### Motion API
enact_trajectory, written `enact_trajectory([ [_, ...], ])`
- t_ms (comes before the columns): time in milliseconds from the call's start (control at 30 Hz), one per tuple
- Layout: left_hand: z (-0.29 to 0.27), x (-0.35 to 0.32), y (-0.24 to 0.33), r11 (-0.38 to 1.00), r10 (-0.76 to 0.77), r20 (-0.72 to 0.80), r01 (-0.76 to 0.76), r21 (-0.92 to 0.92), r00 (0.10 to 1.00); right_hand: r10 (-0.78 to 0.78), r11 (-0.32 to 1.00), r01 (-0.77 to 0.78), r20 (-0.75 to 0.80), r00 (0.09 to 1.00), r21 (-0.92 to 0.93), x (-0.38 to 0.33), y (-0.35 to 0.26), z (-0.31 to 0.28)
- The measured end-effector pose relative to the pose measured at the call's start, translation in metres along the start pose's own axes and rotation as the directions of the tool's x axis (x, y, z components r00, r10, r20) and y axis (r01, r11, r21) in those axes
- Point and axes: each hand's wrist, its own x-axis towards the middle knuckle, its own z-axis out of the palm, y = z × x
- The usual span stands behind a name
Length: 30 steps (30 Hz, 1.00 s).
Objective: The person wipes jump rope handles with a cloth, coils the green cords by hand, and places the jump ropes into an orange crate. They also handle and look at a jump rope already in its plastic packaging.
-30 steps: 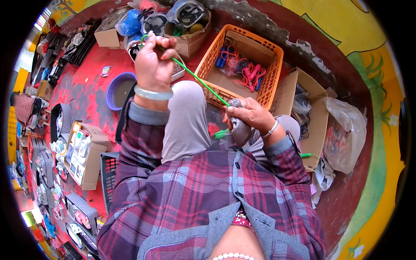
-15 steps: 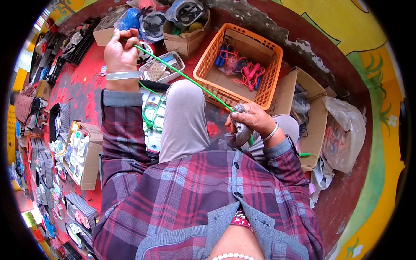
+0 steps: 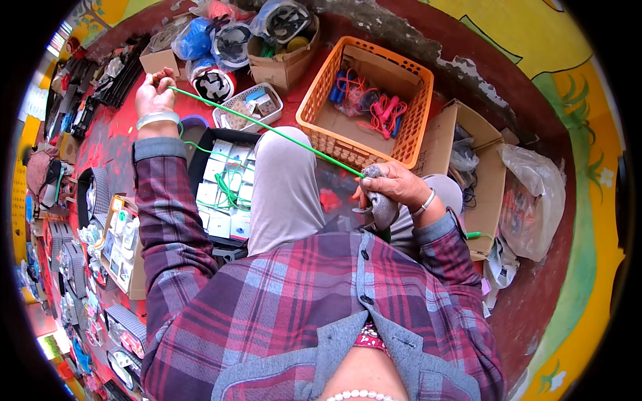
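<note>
A green skipping rope (image 3: pixel 267 125) runs taut across my lap, from upper left down to the right. My left hand (image 3: pixel 154 99), raised and stretched far to the left, is closed on it. Near my right knee, my right hand (image 3: pixel 403 187) grips a grey cloth (image 3: pixel 383 208) that is wrapped around the rope. More of the rope hangs below my left hand and lies in loose loops on white packages (image 3: pixel 212 194) in a black case beside my left knee. A green handle (image 3: pixel 473 234) sticks out by my right forearm.
Ahead stands an orange plastic basket (image 3: pixel 309 123) with coiled skipping ropes inside. A white basket (image 3: pixel 275 120), a cardboard box (image 3: pixel 284 70) and bagged helmets (image 3: pixel 231 43) sit farther left. An open carton (image 3: pixel 491 180) and a clear plastic bag (image 3: pixel 535 220) are to the right.
My left hand has moved left and slightly down, drawing out a longer stretch of rope. My right hand with the cloth stays almost in place.
</note>
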Motion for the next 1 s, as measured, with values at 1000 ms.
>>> enact_trajectory([
  [1000, -0.016, -0.253, -0.257, 0.308, -0.951, 0.245, 0.653, 0.692, 0.190, -0.017, 0.625, 0.454, -0.571, 0.821, 0.634, 0.020, 0.003, -0.019],
])
